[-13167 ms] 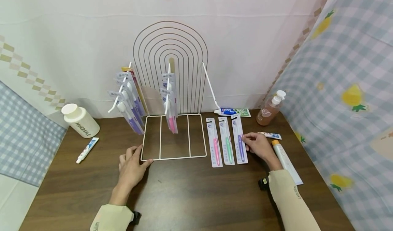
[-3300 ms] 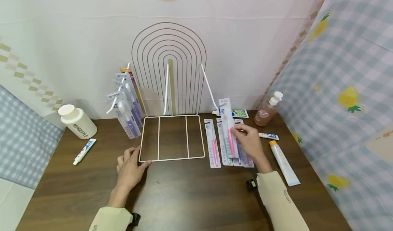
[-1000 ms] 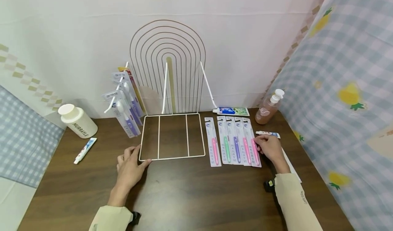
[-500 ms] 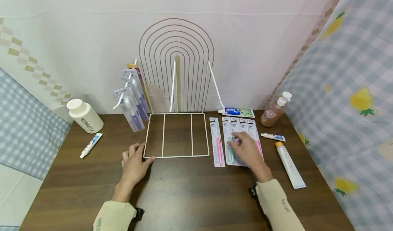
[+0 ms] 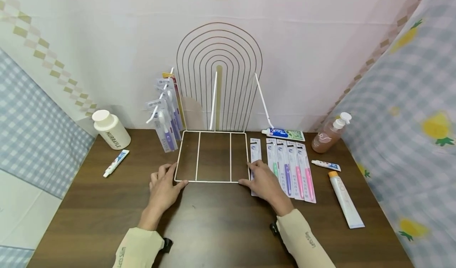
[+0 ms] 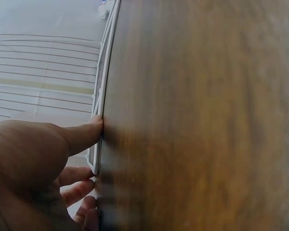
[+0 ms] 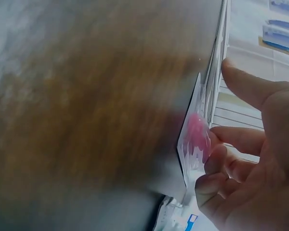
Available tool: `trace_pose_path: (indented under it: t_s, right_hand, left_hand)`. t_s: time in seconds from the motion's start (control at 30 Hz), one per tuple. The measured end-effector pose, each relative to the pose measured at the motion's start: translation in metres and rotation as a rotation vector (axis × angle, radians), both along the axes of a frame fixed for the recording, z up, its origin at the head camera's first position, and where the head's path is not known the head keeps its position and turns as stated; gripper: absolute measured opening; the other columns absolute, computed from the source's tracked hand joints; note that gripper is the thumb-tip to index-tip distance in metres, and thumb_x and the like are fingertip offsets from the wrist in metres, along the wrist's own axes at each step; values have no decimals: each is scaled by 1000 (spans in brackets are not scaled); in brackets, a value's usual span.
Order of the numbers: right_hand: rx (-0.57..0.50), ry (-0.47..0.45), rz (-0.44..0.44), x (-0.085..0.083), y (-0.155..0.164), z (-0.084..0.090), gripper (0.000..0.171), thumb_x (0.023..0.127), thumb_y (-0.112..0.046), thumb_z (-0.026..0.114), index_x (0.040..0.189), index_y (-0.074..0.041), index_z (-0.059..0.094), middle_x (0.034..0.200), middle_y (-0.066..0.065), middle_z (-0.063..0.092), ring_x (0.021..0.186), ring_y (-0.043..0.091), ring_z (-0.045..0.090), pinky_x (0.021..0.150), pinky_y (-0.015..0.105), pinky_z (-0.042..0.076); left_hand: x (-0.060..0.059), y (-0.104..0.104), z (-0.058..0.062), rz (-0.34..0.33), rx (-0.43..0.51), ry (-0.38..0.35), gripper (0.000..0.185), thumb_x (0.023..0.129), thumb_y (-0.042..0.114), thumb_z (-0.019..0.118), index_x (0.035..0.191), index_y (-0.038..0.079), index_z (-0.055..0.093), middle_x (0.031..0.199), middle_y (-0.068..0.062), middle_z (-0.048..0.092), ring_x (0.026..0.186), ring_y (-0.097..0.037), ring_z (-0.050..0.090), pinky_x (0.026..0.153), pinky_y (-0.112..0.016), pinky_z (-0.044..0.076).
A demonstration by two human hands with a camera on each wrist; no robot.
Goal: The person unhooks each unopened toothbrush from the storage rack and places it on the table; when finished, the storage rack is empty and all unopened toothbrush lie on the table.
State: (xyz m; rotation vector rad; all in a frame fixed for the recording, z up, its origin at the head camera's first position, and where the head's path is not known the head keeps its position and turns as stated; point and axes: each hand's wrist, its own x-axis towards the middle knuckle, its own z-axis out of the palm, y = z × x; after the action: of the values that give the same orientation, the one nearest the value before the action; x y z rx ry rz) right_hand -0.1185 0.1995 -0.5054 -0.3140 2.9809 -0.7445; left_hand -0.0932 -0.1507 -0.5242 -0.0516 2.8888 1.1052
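Both our hands rest at the front corners of the white wire display rack (image 5: 212, 156) on the dark wooden worktop (image 5: 221, 224).

Our left hand (image 5: 164, 186) lies flat at the rack's front left corner, fingers (image 6: 82, 135) relaxed and apart, thumb touching the wire. Our right hand (image 5: 263, 182) lies at the front right corner, fingers loosely spread over the pink toothbrush in its clear blister pack (image 5: 255, 155). Just right lie four more packed toothbrushes (image 5: 292, 169). Farther back, purple packed toothbrushes (image 5: 166, 117) hang on the rack's left hook.

white jar (image 5: 112, 129), pump btl (image 5: 328, 134), toothpaste tubes (image 5: 344, 199)
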Motion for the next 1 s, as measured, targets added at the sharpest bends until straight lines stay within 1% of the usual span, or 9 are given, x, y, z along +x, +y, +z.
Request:
trace_pose_path:
  t_s: [0.2, 0.33, 0.43, 0.57, 0.67, 0.73, 0.8, 0.87, 1.0]
  right_hand:
    - [36, 9, 12, -1, -6, 5, 78, 97, -39, 93, 153, 8, 67, 137, 24, 69, 115, 36, 68, 89, 50, 61]
    - [58, 3, 4, -3, -7, 4, 80, 96, -41, 94, 154, 7, 67, 137, 23, 69, 115, 34, 68, 87, 48, 60]
    - [58, -32, -19, -1, -9, 10, 81, 95, -41, 94, 156, 5, 66, 140, 23, 69, 115, 33, 68, 84, 47, 59]
    - [83, -55, -34, -1, -6, 11, 81, 97, -42, 93, 158, 3, 65, 143, 22, 69, 116, 33, 68, 84, 47, 60]
    - [97, -56, -38, 0, -4, 12, 81, 97, -43, 93, 158, 3, 65, 143, 22, 69, 118, 34, 69, 86, 48, 61]
    - [97, -48, -38, 0, -3, 13, 81, 96, -43, 94, 156, 4, 66, 141, 23, 70, 119, 35, 70, 87, 50, 62]
    - [89, -38, -39, 1, -3, 13, 81, 95, -41, 95, 155, 5, 66, 139, 24, 70, 118, 36, 71, 88, 51, 63]
    - [86, -5, -24, -1, 0, 6, 81, 95, -45, 94, 153, 5, 68, 135, 24, 70, 115, 36, 71, 87, 50, 63]
    - [85, 18, -9, -2, -1, 0, 81, 95, -47, 94, 152, 5, 69, 132, 24, 71, 111, 35, 70, 86, 49, 62]
  left_hand:
    - [-1, -3, 0, 12, -9, 19, 79, 106, 33, 80, 171, 3, 48, 169, -24, 44, 135, -51, 38, 107, -67, 36]
    - [-2, -7, 2, 34, 42, 31, 76, 107, 35, 79, 168, 1, 51, 165, -29, 48, 134, -52, 42, 109, -68, 39]
    - [-10, -17, -3, 89, 112, 124, 72, 109, 41, 77, 164, -2, 56, 154, -34, 57, 127, -49, 54, 109, -62, 49]
    - [-18, -22, 24, 195, 241, 266, 59, 111, 30, 76, 157, -6, 63, 142, -35, 66, 116, -48, 70, 101, -58, 59]
    - [-19, -19, 61, 255, 333, 331, 48, 111, 16, 75, 153, -5, 67, 141, -31, 71, 115, -43, 73, 98, -44, 60]
    - [-22, -19, 72, 273, 365, 385, 42, 111, 14, 75, 150, -3, 71, 138, -26, 75, 110, -30, 73, 93, -27, 56]
    - [-26, -19, 80, 277, 395, 415, 38, 112, 13, 74, 147, -1, 74, 135, -23, 78, 107, -14, 70, 88, -13, 50]
    - [-29, -20, 84, 275, 417, 445, 34, 111, 11, 75, 144, 1, 77, 131, -21, 80, 101, -2, 66, 85, -8, 48]
    - [-34, -22, 88, 275, 418, 483, 28, 110, 7, 76, 136, 1, 81, 126, -21, 82, 95, 4, 64, 81, -9, 46]
